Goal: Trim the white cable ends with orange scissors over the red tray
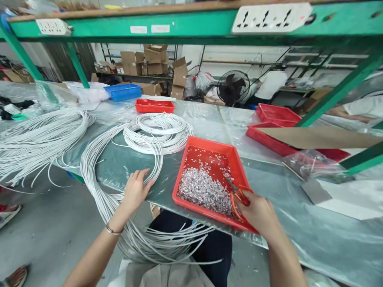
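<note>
My left hand (137,190) is over the table's front edge, fingers stretched out and thumb apart, beside a loop of white cables (92,175). These cables curve across the table and hang down over my lap. In my right hand (259,211) is a pair of scissors (238,196) with orange handles, its dark tip pointing into a red tray (209,143). A heap of small, shiny, clear-looking pieces (202,191) lies in that tray; their exact kind is too small to tell. Behind the loop rests a round coil of white cable (176,147).
More white cables (38,139) cover the left side. A smaller red tray (154,106) and a blue bin (123,91) stand farther back. To the right are red trays (269,139) under cardboard, and a green slanted post (338,97). A person (269,83) sits beyond.
</note>
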Available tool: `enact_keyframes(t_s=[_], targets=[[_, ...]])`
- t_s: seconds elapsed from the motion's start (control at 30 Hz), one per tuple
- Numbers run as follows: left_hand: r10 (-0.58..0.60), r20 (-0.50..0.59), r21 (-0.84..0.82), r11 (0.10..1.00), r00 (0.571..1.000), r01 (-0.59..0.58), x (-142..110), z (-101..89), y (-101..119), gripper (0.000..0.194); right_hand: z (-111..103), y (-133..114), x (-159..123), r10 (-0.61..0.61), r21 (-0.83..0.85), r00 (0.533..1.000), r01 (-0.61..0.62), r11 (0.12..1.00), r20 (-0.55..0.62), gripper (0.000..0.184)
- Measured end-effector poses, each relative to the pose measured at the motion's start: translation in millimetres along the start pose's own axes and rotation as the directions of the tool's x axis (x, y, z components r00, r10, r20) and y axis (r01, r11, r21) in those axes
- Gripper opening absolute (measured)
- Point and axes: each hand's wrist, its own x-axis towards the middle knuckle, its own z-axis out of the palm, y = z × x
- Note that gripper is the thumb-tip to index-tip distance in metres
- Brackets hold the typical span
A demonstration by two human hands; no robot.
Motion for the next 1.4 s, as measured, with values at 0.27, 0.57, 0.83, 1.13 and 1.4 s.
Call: enact_keyframes(t_s=[0.27,0.57,0.83,1.13,1.4], targets=[[0.046,0.335,-0.156,0.988,0.941,0.008,36,-12.6,1,0.025,14,15,-11,-0.035,0.498,0.999,0.036,0.866,-0.012,0.030],[0.373,0.321,-0.861,0.498,0.871,0.104,14,-36.4,98,0.044,-15,-20,-45,-0.167,0.682,0.983,0.072,0.728,0.075,0.033],[0.453,0.537,-0.823,0.465,0.712,0.326,-11,0.7,134,0.039,-25,-42,-77,-0.327,0.776,0.944,0.170,0.608,0.049,0.049],[0.329,0.590,-0.756,0.545,0.737,0.362,-36,18.3,118,0.033,-40,-38,-87,-0.338,0.615,0.920,0.151,0.774,0.199,0.036],[0.238,0.580,-0.749,0.532,0.779,0.395,-32,23.6,120,0.031,-43,-34,-85,-0.342,0.435,0.909,0.215,0.874,0.237,0.036]])
